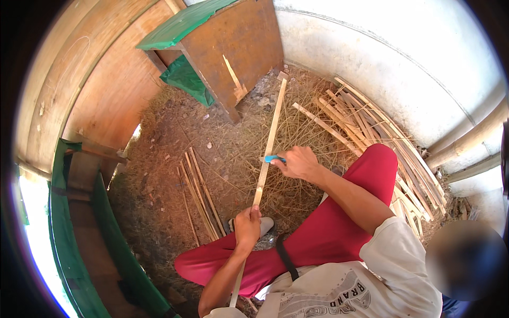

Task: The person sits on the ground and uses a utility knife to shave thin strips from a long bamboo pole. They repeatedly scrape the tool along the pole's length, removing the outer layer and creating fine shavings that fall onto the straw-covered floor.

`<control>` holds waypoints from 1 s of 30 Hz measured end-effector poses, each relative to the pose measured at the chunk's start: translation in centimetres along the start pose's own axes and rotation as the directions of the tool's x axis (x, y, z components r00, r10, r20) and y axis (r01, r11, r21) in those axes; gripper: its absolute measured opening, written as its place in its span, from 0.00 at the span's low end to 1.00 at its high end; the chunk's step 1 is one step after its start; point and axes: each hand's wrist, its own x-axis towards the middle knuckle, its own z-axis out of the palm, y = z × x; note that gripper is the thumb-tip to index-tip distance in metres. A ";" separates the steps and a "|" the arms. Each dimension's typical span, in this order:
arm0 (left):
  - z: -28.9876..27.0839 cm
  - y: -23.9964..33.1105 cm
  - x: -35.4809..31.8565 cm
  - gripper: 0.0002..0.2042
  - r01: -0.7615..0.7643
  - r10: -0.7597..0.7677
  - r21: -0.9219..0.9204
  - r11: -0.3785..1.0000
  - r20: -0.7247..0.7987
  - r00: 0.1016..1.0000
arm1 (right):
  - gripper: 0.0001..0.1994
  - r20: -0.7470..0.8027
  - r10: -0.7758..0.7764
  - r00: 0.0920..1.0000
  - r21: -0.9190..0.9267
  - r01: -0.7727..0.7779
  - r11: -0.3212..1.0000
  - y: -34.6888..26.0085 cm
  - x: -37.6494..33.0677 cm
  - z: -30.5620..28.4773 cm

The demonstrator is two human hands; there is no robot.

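Observation:
My left hand (247,228) is closed around a long, pale strip of split wood or bamboo (272,132). The strip slants away from me, its far end near the ground by the brown cabinet and its near end passing under my left forearm. In my right hand (299,162), a small blue-handled knife (274,158) is gripped with its short blade end against the strip, about midway along the part beyond my left hand. Most of the blade is too small to make out. Both hands are between my bent knees, in red trousers.
A pile of strips (366,127) lies on the right by the white wall, and a few thin strips (200,193) lie left. A brown cabinet (238,47) with green covering stands ahead. Green-edged shelving (79,228) is at left. A blurred head (466,259) shows at lower right.

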 end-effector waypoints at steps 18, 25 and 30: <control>-5.0 -1.1 -8.5 0.21 0.064 -0.071 0.075 0.995 0.095 0.993 | 0.26 0.164 0.201 0.966 -0.040 -0.197 0.980 4.2 2.5 0.3; -6.6 -0.6 -11.9 0.19 0.195 -0.189 -0.030 0.980 0.142 0.972 | 0.23 0.078 0.241 0.967 -0.045 -0.238 0.970 4.8 3.0 2.7; -8.5 -1.7 -14.8 0.19 0.359 -0.334 -0.103 0.928 0.201 0.921 | 0.26 0.164 0.289 0.943 -0.036 -0.287 0.957 5.9 3.3 2.9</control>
